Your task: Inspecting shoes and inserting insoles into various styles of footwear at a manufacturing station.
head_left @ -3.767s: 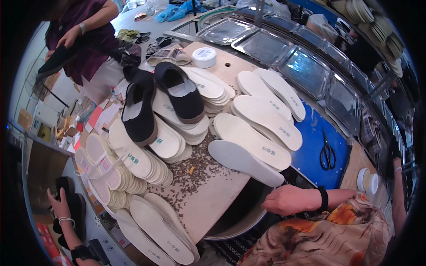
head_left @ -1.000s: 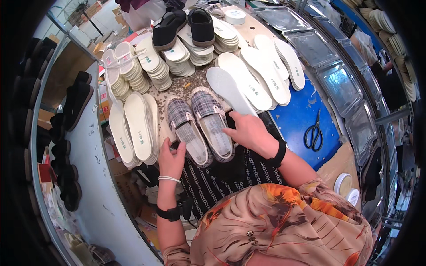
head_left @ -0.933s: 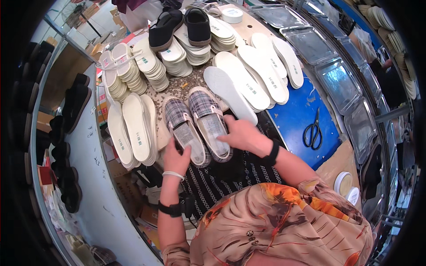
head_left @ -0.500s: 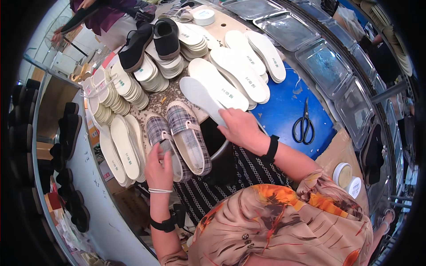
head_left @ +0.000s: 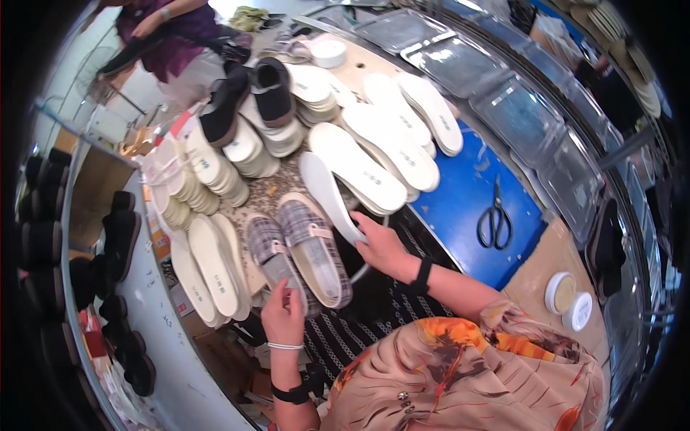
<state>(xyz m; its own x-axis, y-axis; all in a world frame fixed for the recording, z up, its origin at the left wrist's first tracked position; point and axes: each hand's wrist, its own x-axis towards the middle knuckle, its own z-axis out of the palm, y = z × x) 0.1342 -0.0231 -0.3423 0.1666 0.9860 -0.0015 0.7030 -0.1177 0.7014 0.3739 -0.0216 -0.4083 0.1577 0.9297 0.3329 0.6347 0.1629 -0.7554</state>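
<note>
Two plaid slip-on shoes, a left one and a right one, lie side by side with toes pointing away from me and openings up. My left hand is at the heel of the left shoe, fingers curled together on its rim; the fingertips partly hide the heel. In my right hand is a grey insole, gripped by its near end and tilted, its far end beside the white insoles. The right shoe stands between my hands, untouched.
Stacks of white insoles spread across the table, with black shoes on some. Black scissors lie on a blue board at right. Round tubs, clear plastic trays and shelved black shoes surround it. Another person holds a dark shoe.
The view has shifted, so the table things sit lower in it. My left hand's fingers have drawn together at the left shoe's heel. My right hand has brought the insole closer, tilting it more steeply.
</note>
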